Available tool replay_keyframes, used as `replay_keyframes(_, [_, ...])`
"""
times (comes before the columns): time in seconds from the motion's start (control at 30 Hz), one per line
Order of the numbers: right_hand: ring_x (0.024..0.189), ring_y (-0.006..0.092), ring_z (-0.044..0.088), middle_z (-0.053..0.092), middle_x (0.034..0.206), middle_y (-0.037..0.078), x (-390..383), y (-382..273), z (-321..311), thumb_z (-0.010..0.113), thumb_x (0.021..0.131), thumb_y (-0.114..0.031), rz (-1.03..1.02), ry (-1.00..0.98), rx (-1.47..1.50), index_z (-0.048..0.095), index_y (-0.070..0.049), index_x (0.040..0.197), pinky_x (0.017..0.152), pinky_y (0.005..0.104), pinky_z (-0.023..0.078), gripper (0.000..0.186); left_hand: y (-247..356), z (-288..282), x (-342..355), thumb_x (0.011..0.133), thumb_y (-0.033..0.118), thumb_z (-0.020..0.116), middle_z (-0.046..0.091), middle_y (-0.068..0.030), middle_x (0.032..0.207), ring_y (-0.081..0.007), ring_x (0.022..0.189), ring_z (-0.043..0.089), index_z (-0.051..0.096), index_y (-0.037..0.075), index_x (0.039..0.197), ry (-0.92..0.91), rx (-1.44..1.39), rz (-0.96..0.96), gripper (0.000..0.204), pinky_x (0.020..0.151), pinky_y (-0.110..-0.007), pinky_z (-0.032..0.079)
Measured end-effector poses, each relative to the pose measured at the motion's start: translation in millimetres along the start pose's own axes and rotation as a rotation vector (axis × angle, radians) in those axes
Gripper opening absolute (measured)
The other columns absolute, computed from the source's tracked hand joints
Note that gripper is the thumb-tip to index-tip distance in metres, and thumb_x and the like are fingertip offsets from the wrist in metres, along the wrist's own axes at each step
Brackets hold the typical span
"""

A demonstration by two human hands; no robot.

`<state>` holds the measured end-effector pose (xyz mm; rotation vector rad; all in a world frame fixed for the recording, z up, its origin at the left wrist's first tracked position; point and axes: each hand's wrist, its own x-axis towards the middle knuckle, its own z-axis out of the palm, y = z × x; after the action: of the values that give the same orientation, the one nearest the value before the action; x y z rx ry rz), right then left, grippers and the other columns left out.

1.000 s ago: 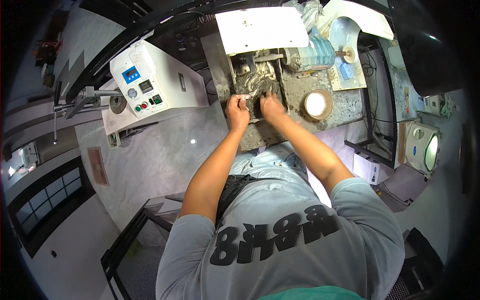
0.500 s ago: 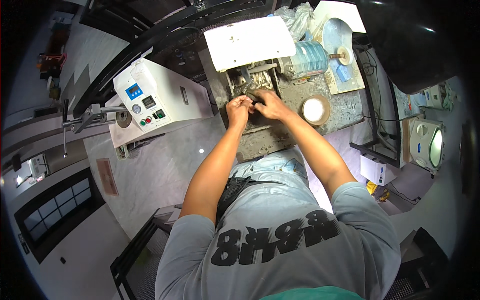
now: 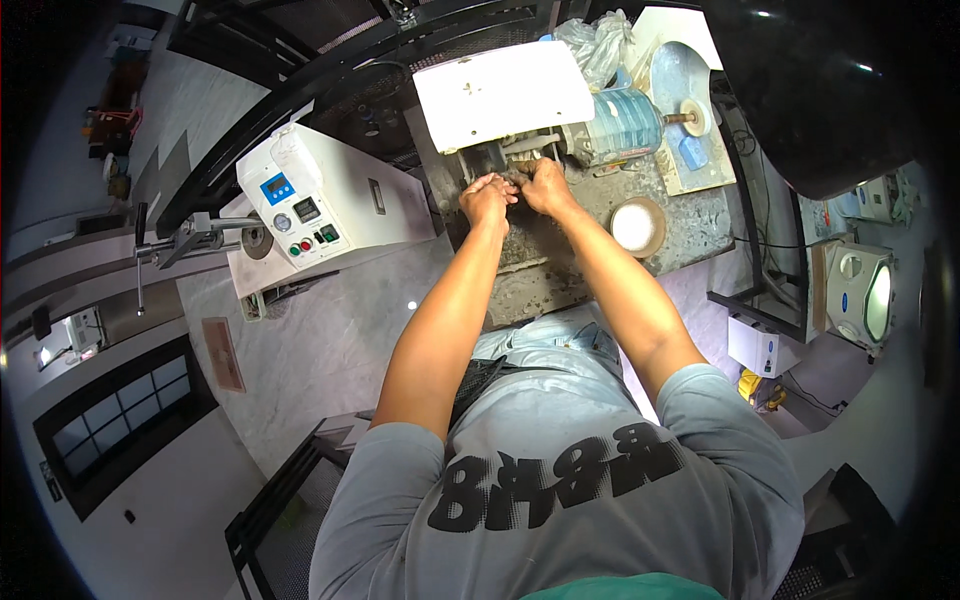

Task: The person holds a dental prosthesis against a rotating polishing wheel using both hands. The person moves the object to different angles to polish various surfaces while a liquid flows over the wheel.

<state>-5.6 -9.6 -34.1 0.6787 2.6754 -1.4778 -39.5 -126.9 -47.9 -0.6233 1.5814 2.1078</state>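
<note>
Both sets of fingers (image 3: 492, 183) are curled inward, their grip impossible to tell, left hand (image 3: 488, 204) and right hand (image 3: 547, 187) seemingly brought together for steadiness near the dark roller (image 3: 486, 158) by the white panel (image 3: 505, 92)

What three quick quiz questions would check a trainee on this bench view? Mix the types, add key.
1. Multiple choice: where is the round bowl relative to the right hand?
A) To its left
B) To its right
C) Under it

2. True or false: the left hand and right hand are close together on the near side of the white panel.

3. Fill in: the uppermost display on the white machine is framed in ____.

Key: 1. B; 2. True; 3. blue
</note>
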Motion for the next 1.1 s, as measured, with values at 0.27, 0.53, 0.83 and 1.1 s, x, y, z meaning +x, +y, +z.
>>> replay_keyframes(0.27, [0.098, 0.0403, 0.065, 0.067, 0.095, 0.027, 1, -27, 2, 0.069, 0.079, -0.013, -0.005, -0.007, -0.192, 0.071, 0.004, 0.097, 0.088, 0.0456, 0.051, 0.025, 9, -10, 19, 0.090, -0.005, 0.054, 0.061, -0.0134, 0.082, -0.0224, 0.062, 0.064, 0.053, -0.006, 0.111, 0.083, -0.103, -0.144, 0.021, 0.049, -0.032, 0.053])
replay_keyframes(0.53, [0.097, 0.0423, 0.065, 0.067, 0.094, 0.028, 1, -10, 0, 0.069, 0.078, -0.018, 0.032, 0.021, -0.177, 0.070, 0.005, 0.097, 0.088, 0.0459, 0.051, 0.029, 10, -11, 18, 0.091, -0.004, 0.053, 0.061, -0.0133, 0.084, -0.0235, 0.063, 0.065, 0.054, -0.006, 0.108, -0.019, -0.030, -0.114, 0.017, 0.051, -0.032, 0.054])
replay_keyframes(0.83, [0.107, 0.0376, 0.065, 0.066, 0.112, 0.026, -38, -20, -1, 0.057, 0.081, -0.014, -0.207, -0.029, 0.064, 0.064, 0.004, 0.115, 0.096, 0.0400, 0.049, 0.039, 2, -32, 10, 0.091, -0.006, 0.055, 0.065, -0.0155, 0.089, -0.0224, 0.069, 0.067, 0.058, -0.009, 0.103, -0.228, 0.197, 0.145, 0.013, 0.056, -0.031, 0.057])
replay_keyframes(1.1, [0.102, 0.0349, 0.067, 0.068, 0.105, 0.025, -9, 13, 9, 0.064, 0.085, -0.013, -0.017, 0.011, 0.096, 0.070, -0.001, 0.111, 0.091, 0.0389, 0.051, 0.030, 5, -10, 8, 0.089, -0.007, 0.055, 0.061, -0.0124, 0.080, -0.0232, 0.064, 0.066, 0.056, -0.007, 0.103, -0.130, 0.079, 0.041, 0.014, 0.057, -0.033, 0.057])
